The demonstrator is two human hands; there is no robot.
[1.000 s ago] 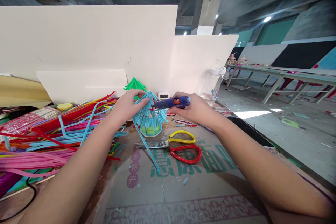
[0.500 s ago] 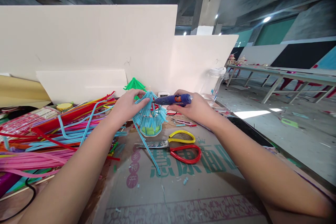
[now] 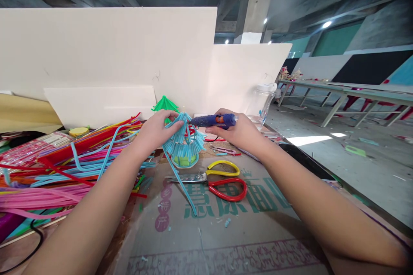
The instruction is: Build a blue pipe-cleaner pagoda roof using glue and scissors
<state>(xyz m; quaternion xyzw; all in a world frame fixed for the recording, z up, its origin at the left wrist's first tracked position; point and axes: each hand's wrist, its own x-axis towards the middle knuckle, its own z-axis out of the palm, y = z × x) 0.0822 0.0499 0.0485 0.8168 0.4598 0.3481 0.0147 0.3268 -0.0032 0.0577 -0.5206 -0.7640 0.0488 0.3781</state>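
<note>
A small pavilion model [image 3: 185, 142] with a roof of light-blue pipe cleaners stands on the cardboard. My left hand [image 3: 161, 128] pinches the roof's left side near its peak. In my right hand [image 3: 240, 131] is a blue glue gun [image 3: 213, 120], lying level with its nozzle pointing left at the upper roof. Whether the nozzle touches the roof I cannot tell. From the model's left side a long light-blue pipe cleaner [image 3: 182, 184] slants down over the blades of the scissors [image 3: 222, 179], which have one yellow and one red handle.
Bundles of coloured pipe cleaners [image 3: 74, 172] cover the table's left side. Behind the model is a green peaked roof [image 3: 165, 103]. A clear jug [image 3: 263, 103] stands at the back right, before white boards [image 3: 112, 51]. Small pink-handled snips [image 3: 225, 150] lie on the cardboard [image 3: 245, 232].
Almost nothing differs. The glue gun's front end has shifted very slightly up; my left hand keeps its place on the roof.
</note>
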